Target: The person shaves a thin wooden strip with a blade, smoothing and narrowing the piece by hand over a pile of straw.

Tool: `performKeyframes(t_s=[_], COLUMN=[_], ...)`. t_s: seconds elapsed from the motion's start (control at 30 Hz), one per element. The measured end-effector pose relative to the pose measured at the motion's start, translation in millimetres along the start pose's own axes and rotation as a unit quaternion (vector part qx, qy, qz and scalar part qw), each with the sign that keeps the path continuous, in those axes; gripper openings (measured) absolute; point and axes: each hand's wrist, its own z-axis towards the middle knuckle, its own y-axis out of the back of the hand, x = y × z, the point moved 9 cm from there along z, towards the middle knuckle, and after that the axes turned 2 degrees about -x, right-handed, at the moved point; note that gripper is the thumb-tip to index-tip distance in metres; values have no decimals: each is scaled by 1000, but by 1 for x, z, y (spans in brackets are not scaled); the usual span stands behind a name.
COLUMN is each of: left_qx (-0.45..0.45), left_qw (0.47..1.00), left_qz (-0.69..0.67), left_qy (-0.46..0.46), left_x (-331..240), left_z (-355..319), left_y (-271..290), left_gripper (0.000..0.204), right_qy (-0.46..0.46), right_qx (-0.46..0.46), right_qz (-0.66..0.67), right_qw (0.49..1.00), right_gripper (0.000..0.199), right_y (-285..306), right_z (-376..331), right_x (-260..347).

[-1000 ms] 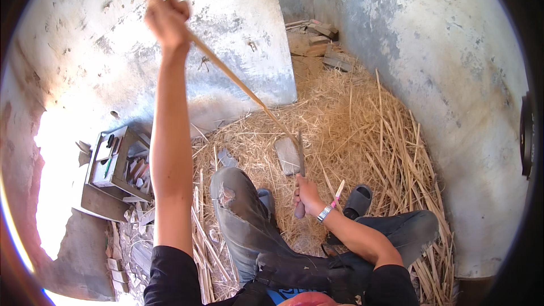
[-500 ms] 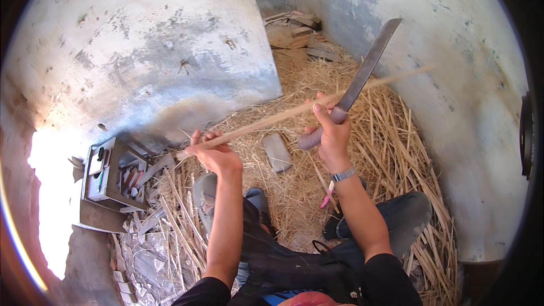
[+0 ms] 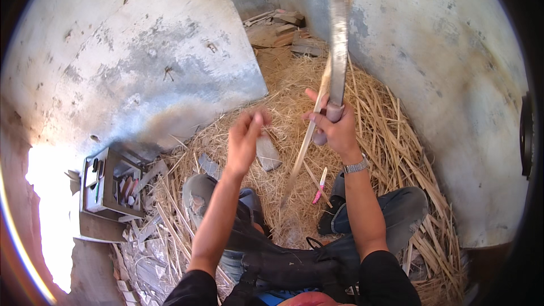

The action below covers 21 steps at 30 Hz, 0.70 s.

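Observation:
My right hand [image 3: 341, 129] is closed round the handle of a machete [image 3: 339, 45], whose long blade points up and away from me. The same hand also pinches a long, thin bamboo strip [image 3: 306, 141]. This strip slants from beside the blade down toward the floor between my legs. To its left, my left hand [image 3: 242, 146] is raised with nothing visible in it; its fingertips are blurred but look apart. A grey rectangular block [image 3: 268, 154] lies on the straw just beyond the left hand. On the floor below the right hand is a small pink-handled tool [image 3: 319, 188].
Straw and shavings [image 3: 289, 79] cover the floor, and long split strips [image 3: 391, 141] are heaped on the right. A small cabinet [image 3: 107, 192] holding tools stands at the left. A large pale panel [image 3: 170, 51] leans behind it. Wood pieces [image 3: 289, 20] are piled at the back.
My left hand has let go of the strip's end and moved right. My right hand has swung the machete and strip from slanting to nearly upright.

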Motion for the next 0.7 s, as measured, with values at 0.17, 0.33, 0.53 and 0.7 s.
performKeyframes(t_s=[0.17,0.33,0.53,0.7], left_qx=[17,71,-52,-123], left_qw=[990,980,971,967], left_qz=[-91,-122,-91,-23], left_qy=[-103,-137,-214,-222], left_x=[-89,-98,-118,-97], left_z=[71,89,93,104], left_y=[4,-6,56,105], left_gripper=[53,46,31,27], right_qy=[-90,-120,-48,-89], right_qx=[80,145,96,47], right_qz=[55,81,3,-1], right_qw=[991,979,994,995], right_gripper=[26,25,23,23], right_y=[-47,-70,-67,-58], right_z=[-21,-29,-24,-23], right_x=[-5,-31,-30,-39])
